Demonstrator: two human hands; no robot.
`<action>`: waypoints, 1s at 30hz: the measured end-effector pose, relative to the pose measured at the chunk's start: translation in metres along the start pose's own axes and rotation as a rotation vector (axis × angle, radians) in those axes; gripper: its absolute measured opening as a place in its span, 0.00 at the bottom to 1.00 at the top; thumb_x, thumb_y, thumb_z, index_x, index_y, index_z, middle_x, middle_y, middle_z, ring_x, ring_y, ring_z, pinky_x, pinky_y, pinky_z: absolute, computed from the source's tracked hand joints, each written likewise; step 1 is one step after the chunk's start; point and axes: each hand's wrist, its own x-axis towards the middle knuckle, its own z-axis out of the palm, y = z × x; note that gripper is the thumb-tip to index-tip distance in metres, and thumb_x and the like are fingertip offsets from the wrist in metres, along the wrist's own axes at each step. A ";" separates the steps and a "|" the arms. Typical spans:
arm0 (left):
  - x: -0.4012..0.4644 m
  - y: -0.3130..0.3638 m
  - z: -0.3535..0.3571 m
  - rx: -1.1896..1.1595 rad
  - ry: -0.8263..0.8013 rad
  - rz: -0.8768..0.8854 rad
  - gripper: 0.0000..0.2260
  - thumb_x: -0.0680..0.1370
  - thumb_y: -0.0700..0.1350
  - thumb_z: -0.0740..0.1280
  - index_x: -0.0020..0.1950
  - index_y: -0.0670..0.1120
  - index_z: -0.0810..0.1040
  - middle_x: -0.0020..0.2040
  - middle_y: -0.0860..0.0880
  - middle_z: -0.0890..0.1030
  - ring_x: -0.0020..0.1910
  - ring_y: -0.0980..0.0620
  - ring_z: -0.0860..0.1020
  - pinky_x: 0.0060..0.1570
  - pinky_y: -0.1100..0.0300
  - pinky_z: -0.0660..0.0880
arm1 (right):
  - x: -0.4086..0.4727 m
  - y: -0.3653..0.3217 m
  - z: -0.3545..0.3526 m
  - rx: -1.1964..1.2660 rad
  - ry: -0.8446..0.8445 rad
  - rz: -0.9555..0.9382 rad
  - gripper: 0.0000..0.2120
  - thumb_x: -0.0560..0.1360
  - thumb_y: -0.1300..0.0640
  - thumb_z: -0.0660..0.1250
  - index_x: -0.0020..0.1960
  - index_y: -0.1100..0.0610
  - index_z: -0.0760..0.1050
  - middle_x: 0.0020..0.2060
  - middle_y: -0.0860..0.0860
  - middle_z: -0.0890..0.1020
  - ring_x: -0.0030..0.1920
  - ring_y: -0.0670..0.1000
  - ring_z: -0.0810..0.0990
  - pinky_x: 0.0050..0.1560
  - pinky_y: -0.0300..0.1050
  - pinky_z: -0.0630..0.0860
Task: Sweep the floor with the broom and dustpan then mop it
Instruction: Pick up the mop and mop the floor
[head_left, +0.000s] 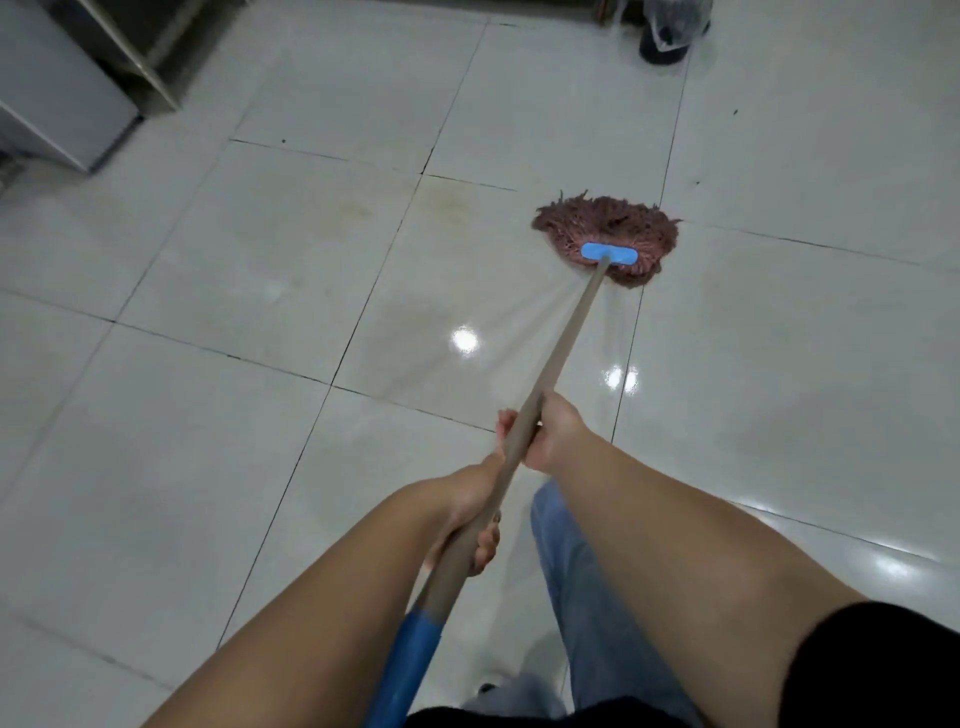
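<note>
A mop with a reddish-brown string head (608, 228) and a blue clamp (609, 252) lies flat on the glossy white tiled floor (260, 291), right of centre. Its tan wooden handle (566, 338) runs down toward me and ends in a blue grip (402, 670). My right hand (553, 434) grips the handle higher up, about midway along it. Lower down, my left hand (467, 514) holds the handle just above the blue grip. No broom or dustpan is in view.
A grey cabinet or appliance (57, 98) stands at the top left beside dark shelving (145, 47). A dark round base wrapped in clear plastic (670, 36) sits at the top right. My jeans leg (582, 587) is below the hands. Faint yellowish stains (358, 210) mark the tiles.
</note>
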 end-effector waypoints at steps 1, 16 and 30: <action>-0.006 -0.029 0.007 -0.004 0.001 -0.012 0.31 0.69 0.75 0.51 0.32 0.46 0.63 0.21 0.50 0.66 0.16 0.55 0.63 0.19 0.70 0.64 | -0.008 0.025 -0.011 0.020 0.025 0.024 0.17 0.80 0.47 0.55 0.40 0.58 0.66 0.31 0.54 0.71 0.27 0.50 0.71 0.27 0.40 0.72; -0.040 -0.185 0.122 -0.030 -0.075 -0.060 0.34 0.64 0.79 0.51 0.35 0.46 0.64 0.21 0.50 0.66 0.16 0.56 0.64 0.20 0.70 0.64 | -0.086 0.148 -0.141 0.031 0.228 -0.015 0.19 0.81 0.46 0.54 0.38 0.59 0.65 0.23 0.53 0.68 0.08 0.46 0.63 0.17 0.29 0.66; 0.035 0.029 0.299 -0.104 0.053 0.017 0.33 0.70 0.75 0.46 0.38 0.44 0.67 0.22 0.49 0.64 0.17 0.55 0.61 0.23 0.70 0.61 | -0.040 -0.108 -0.248 0.007 0.153 -0.066 0.16 0.80 0.49 0.58 0.38 0.58 0.65 0.30 0.54 0.70 0.23 0.49 0.69 0.20 0.32 0.71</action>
